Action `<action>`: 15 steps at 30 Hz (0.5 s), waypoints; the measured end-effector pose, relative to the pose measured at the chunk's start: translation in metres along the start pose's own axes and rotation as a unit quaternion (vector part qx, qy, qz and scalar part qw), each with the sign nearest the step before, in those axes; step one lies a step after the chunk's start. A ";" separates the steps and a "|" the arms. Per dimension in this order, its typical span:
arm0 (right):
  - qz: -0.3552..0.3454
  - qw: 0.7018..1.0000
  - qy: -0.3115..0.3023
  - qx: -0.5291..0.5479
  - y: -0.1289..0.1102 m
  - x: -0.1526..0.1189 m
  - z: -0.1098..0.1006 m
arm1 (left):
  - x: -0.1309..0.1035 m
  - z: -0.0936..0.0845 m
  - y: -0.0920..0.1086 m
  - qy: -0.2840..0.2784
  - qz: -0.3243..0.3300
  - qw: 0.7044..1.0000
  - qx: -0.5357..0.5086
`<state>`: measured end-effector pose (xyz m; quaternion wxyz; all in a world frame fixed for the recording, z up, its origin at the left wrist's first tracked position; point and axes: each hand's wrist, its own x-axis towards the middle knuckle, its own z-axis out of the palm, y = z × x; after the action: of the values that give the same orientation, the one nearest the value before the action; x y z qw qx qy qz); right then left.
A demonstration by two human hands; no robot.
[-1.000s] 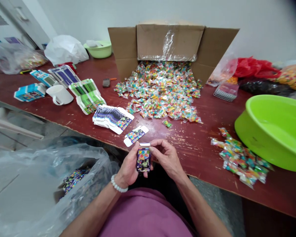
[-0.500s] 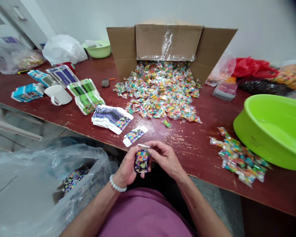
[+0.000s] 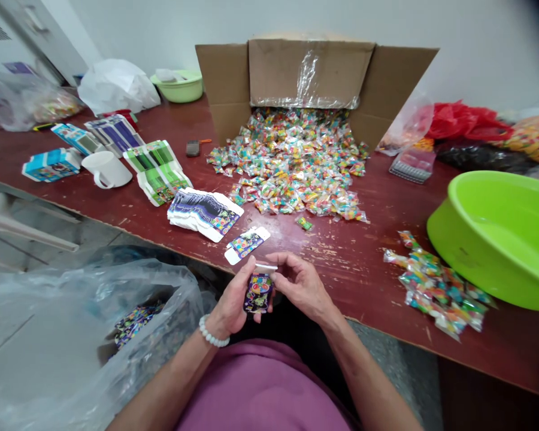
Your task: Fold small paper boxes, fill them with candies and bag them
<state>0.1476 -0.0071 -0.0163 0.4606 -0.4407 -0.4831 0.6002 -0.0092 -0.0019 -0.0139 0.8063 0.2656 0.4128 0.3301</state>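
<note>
Just off the table's front edge, my left hand (image 3: 233,299) is closed around a small dark printed carton (image 3: 258,294), its white end flap at the top. The fingers of my right hand (image 3: 303,287) pinch the carton's upper right edge by that flap. On the table beyond lies a flat carton (image 3: 247,244) with white flaps. Left of it is a fanned stack of purple flat cartons (image 3: 204,212). A single green wrapped candy (image 3: 304,224) lies in front of a large heap of wrapped candies (image 3: 296,167).
An open cardboard box (image 3: 309,72) stands behind the heap. To the right are a green basin (image 3: 485,239) and a smaller candy pile (image 3: 440,287). Green flat cartons (image 3: 157,170) and a white mug (image 3: 106,169) sit left. A clear plastic bag (image 3: 161,281) holding cartons is at lower left.
The white flap on the carton shows a little more and sits slightly farther right. Both hands keep their hold; the view has shifted slightly.
</note>
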 end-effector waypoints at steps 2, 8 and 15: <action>0.017 1.000 0.014 0.011 0.001 0.002 0.000 | 0.000 -0.001 0.000 -0.001 0.000 1.000 0.005; 0.023 0.985 0.120 0.118 0.005 0.005 0.008 | -0.001 0.000 0.006 -0.033 0.017 0.999 -0.039; 0.030 0.989 0.107 0.097 0.014 0.002 0.015 | 0.002 0.002 0.003 -0.042 0.028 0.997 -0.064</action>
<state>0.1306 -0.0092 -0.0283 0.5317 -0.4701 -0.3568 0.6074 -0.0078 0.0015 -0.0117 0.8287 0.2384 0.3490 0.3668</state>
